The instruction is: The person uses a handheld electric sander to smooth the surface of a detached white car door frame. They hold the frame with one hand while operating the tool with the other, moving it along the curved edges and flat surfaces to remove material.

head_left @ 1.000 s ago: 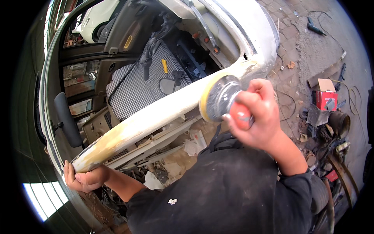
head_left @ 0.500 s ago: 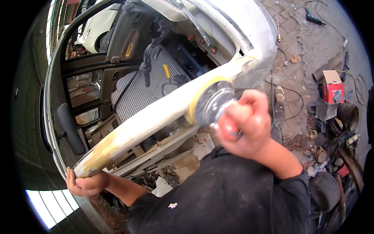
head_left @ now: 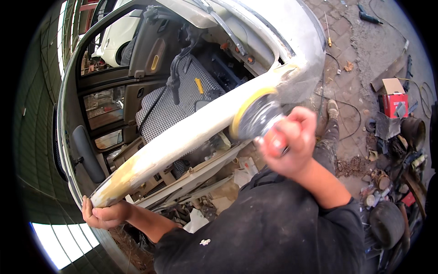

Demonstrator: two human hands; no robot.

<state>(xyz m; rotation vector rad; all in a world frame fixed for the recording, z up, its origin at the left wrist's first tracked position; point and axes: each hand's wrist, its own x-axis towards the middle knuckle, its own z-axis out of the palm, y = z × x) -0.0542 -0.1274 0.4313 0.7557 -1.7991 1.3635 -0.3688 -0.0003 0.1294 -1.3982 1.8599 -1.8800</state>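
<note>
Head view: I'm sanding, apparently.
Right hand [head_left: 296, 154] clasps blurred sander [head_left: 261, 120], left hand [head_left: 107, 215] curls round pale frame [head_left: 182, 132]; next pass needs level contact.

We see a black-and-red sander [head_left: 260, 119] with a yellow disc [head_left: 245, 106], a cream pillar [head_left: 196, 130] patched mustard, a black-and-white checked seat [head_left: 169, 109], our black shirt [head_left: 273, 219]

Open red box [head_left: 394, 106], yellow-handled screwdriver [head_left: 329, 42] and dry leaf [head_left: 348, 66] on paving [head_left: 343, 28], dark pistol-shaped tool [head_left: 369, 18], white car [head_left: 114, 41] in background, yellow object [head_left: 199, 85] on checked seat [head_left: 157, 122]
</note>
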